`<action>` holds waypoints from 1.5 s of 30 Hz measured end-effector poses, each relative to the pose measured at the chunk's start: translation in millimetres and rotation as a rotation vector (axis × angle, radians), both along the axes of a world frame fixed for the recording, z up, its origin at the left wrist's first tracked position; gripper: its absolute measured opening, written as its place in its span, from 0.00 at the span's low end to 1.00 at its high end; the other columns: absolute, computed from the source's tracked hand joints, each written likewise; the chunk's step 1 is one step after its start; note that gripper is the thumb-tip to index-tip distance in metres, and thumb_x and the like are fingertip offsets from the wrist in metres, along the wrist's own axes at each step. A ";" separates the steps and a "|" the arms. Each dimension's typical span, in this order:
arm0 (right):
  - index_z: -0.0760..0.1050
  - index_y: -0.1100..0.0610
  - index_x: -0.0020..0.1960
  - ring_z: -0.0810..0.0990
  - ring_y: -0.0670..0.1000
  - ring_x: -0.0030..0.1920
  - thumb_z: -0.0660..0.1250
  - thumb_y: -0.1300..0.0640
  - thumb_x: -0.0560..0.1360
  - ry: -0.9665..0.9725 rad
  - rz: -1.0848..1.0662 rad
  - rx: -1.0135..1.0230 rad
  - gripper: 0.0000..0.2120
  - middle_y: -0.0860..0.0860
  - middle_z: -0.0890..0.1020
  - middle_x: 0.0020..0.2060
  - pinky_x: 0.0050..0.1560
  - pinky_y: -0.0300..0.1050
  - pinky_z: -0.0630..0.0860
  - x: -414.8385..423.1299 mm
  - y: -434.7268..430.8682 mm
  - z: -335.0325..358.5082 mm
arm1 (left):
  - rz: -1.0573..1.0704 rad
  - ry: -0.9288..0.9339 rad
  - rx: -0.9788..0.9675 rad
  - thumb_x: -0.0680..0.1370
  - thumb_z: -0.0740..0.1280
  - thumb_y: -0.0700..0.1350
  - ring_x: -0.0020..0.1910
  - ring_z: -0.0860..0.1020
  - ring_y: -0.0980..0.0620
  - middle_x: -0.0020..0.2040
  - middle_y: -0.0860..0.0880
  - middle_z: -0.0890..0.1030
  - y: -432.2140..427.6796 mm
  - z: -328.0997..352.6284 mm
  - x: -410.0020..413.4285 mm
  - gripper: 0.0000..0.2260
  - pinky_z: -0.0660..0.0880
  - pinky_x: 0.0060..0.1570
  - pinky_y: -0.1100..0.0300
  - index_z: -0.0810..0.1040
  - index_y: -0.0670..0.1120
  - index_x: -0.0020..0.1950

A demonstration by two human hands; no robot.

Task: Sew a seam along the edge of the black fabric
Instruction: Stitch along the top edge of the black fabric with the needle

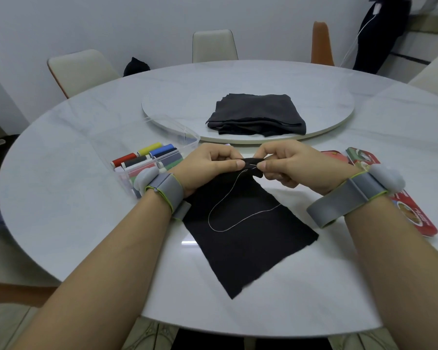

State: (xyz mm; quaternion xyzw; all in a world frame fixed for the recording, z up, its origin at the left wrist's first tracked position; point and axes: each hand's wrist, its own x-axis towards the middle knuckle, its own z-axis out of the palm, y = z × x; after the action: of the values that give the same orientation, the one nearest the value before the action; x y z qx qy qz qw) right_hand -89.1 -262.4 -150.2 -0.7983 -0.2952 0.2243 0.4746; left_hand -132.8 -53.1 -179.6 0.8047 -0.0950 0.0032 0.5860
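**Both hands pinching the far edge of the black fabric**

The round white counter (pixel 86 223) fills most of your view. A raised white turntable (pixel 326 102) sits at its centre. Pale chairs (pixel 81 69) stand along the far rim, with an orange chair back (pixel 321 44) further right.

The black fabric (pixel 243 236) lies flat on the counter right in front of you, turned so one corner points toward you. Its far edge is lifted off the surface and bunched between your hands. A folded stack of dark cloth (pixel 257 114) rests on the turntable, well apart from the working piece.

A clear plastic box (pixel 185 137) sits just beyond your left wrist, holding thread spools (pixel 147 157) in red, yellow, blue and black. Red printed tins (pixel 415 218) lie near your right wrist, partly hidden by it.

Your left hand (pixel 208 162) grips the raised edge, thumb laid along it and fingers curled underneath. Your right hand (pixel 296 165) pinches the same edge just beside it with thumb and forefinger. The two thumbs almost meet. Each wrist carries a grey band (pixel 167 190) with a pale device on it.

A light thread (pixel 220 223) drops from the pinch point, loops across the flat fabric and runs toward its right edge. A thin glint shows between your thumbs; it is too small to tell whether it is the needle.
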 end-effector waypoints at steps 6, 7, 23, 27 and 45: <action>0.73 0.58 0.45 0.57 0.46 0.25 0.60 0.65 0.80 0.040 -0.054 0.040 0.07 0.46 0.66 0.23 0.27 0.37 0.52 -4.5 3.5 3.0 | -0.041 0.040 -0.067 0.73 0.71 0.44 0.40 0.76 0.52 0.40 0.45 0.79 0.5 -0.2 -1.5 0.04 0.73 0.45 0.65 0.81 0.43 0.43; 0.73 0.59 0.44 0.56 0.47 0.26 0.59 0.66 0.78 0.043 -0.068 0.047 0.07 0.47 0.65 0.23 0.27 0.39 0.51 -5.7 4.5 3.9 | -0.048 0.048 -0.070 0.73 0.70 0.44 0.40 0.76 0.53 0.40 0.46 0.79 0.2 -0.2 -1.5 0.04 0.73 0.45 0.65 0.81 0.43 0.43; 0.73 0.67 0.48 0.65 0.45 0.25 0.55 0.63 0.68 -0.224 -0.127 0.322 0.13 0.56 0.67 0.26 0.27 0.32 0.63 -17.8 16.9 2.6 | -0.102 0.108 -0.292 0.74 0.70 0.40 0.37 0.80 0.54 0.38 0.47 0.81 -6.0 -0.2 -4.7 0.05 0.76 0.42 0.64 0.83 0.45 0.40; 0.74 0.67 0.46 0.64 0.45 0.25 0.55 0.62 0.67 -0.202 -0.125 0.333 0.13 0.54 0.66 0.24 0.27 0.33 0.62 -17.1 18.4 1.1 | -0.098 0.123 -0.298 0.75 0.71 0.39 0.36 0.80 0.54 0.37 0.47 0.81 -7.0 -0.6 -4.6 0.04 0.76 0.41 0.64 0.83 0.44 0.40; 0.83 0.52 0.46 0.74 0.51 0.49 0.70 0.56 0.76 -0.882 -0.202 0.209 0.03 0.46 0.79 0.46 0.54 0.48 0.72 -18.0 26.4 -6.7 | -0.041 0.137 -0.353 0.76 0.68 0.39 0.53 0.79 0.39 0.53 0.35 0.79 -5.3 0.8 -5.9 0.15 0.77 0.58 0.50 0.77 0.31 0.59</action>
State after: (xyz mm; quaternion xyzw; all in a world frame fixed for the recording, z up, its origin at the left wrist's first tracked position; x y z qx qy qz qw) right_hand -107.1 -236.0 -156.9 -0.7901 -0.4107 -0.2149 0.4011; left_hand -138.7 -58.4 -178.8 0.6855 -0.0694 -0.0471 0.7232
